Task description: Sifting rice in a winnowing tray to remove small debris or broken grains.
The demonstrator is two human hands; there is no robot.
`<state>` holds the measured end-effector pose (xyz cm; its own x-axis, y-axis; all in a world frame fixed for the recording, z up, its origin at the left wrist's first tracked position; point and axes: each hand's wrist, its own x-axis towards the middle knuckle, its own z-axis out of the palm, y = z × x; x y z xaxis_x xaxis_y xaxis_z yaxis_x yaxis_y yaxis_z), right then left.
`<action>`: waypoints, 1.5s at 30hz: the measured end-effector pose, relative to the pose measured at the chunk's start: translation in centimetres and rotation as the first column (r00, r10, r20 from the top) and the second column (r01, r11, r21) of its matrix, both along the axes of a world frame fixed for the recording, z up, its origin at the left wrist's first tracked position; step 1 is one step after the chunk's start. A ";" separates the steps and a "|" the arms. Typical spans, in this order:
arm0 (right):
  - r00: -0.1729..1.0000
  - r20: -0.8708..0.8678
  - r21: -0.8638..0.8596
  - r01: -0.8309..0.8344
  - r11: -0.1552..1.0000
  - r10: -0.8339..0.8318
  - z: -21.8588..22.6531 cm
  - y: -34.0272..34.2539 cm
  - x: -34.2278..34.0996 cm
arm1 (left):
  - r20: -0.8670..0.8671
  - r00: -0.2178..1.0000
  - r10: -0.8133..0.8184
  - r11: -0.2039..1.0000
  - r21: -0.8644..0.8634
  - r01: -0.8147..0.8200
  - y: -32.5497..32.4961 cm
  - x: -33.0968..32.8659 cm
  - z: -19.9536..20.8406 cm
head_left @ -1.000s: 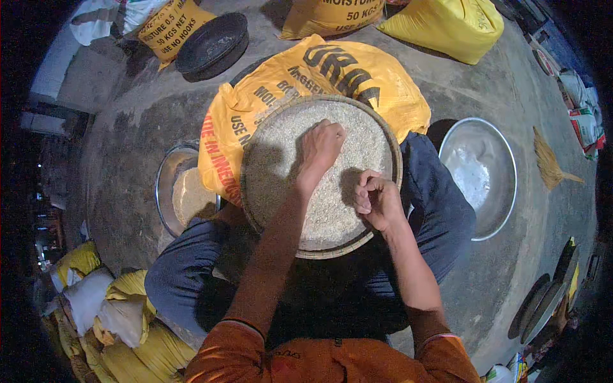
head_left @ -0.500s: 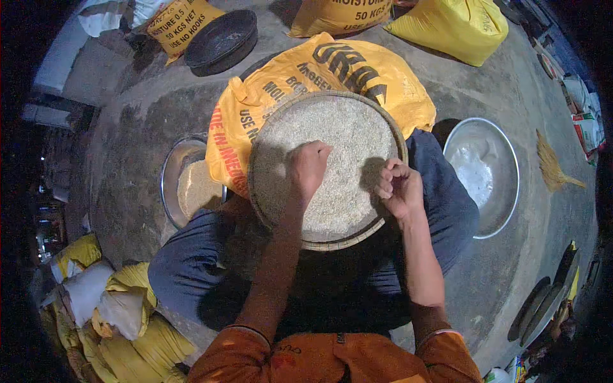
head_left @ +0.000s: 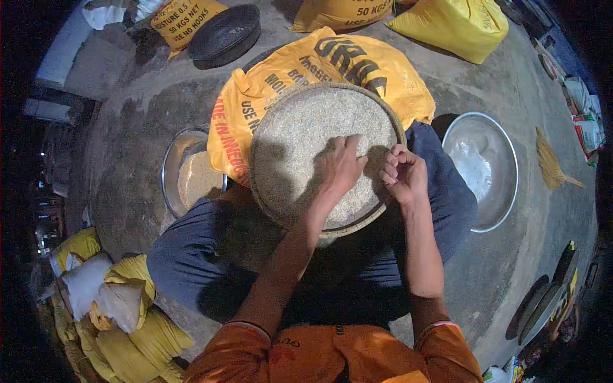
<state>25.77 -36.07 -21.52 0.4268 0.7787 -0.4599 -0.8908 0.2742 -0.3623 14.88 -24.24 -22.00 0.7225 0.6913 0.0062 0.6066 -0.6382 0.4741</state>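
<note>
A round woven winnowing tray (head_left: 257,186) rests across my lap, spread with pale rice grains (head_left: 303,121). Over the middle of the grains, my left hand (head_left: 343,167) reaches with its fingers apart and pointing away from me; it appears to touch the surface. My right hand (head_left: 406,173) is at the tray's right rim, palm turned up and fingers curled in toward the thumb. Whatever those curled fingers hold, if anything, is too small to make out. Under the tray's far side lies a yellow-orange printed sack (head_left: 408,89).
At the left stands a metal basin (head_left: 167,167) holding brownish grain (head_left: 203,179). A shiny metal basin (head_left: 488,191) is on the right, near a straw whisk (head_left: 550,159). A black basin (head_left: 225,39) and full sacks (head_left: 453,29) stand beyond. Yellow sacks (head_left: 131,341) lie at the near left.
My left hand has moved right across the grains, and its closed fingers have spread. My right hand remains curled by the rim, in nearly the same place.
</note>
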 end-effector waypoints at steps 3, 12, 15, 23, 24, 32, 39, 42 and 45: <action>1.000 -0.010 0.010 0.007 1.000 -0.007 -0.4 -0.4 0.3 | -0.074 0.988 -0.133 0.988 -0.091 0.126 0.6 -0.6 0.0; 0.999 -0.038 0.048 -0.010 0.999 0.012 -0.3 -0.3 0.2 | 0.435 0.888 -0.149 0.977 -0.076 0.201 7.1 -7.9 -4.7; 0.999 -0.035 0.040 -0.021 0.999 0.023 -0.7 -0.2 0.1 | 0.490 0.868 0.086 0.899 -0.414 0.144 8.1 -7.9 -4.1; 1.000 -0.020 -0.025 -0.006 1.000 0.006 -0.7 0.1 -0.1 | 0.343 0.930 0.131 0.917 -0.399 0.018 6.0 -5.2 -1.8; 1.000 0.002 -0.017 -0.018 1.000 0.018 -0.8 0.1 -0.1 | 0.343 0.930 0.131 0.916 -0.402 0.020 5.3 -4.6 -1.7; 0.999 0.036 0.014 -0.021 1.000 0.021 -0.8 0.0 0.0 | 0.117 0.992 -0.047 0.999 -0.014 0.049 1.9 -1.9 -1.7; 1.000 0.012 -0.027 -0.023 0.999 0.023 0.3 0.1 -0.3 | -0.001 0.998 -0.066 0.998 0.011 0.066 2.0 -1.5 -1.8; 0.999 0.002 -0.017 -0.034 0.999 0.034 -0.1 0.2 -0.2 | 0.121 0.991 -0.062 0.998 0.006 0.061 2.8 -2.0 -1.8; 0.999 -0.011 0.007 -0.038 0.999 0.039 -0.7 0.1 0.0 | 0.056 0.997 0.049 0.980 -0.194 -0.038 3.8 -2.4 -0.4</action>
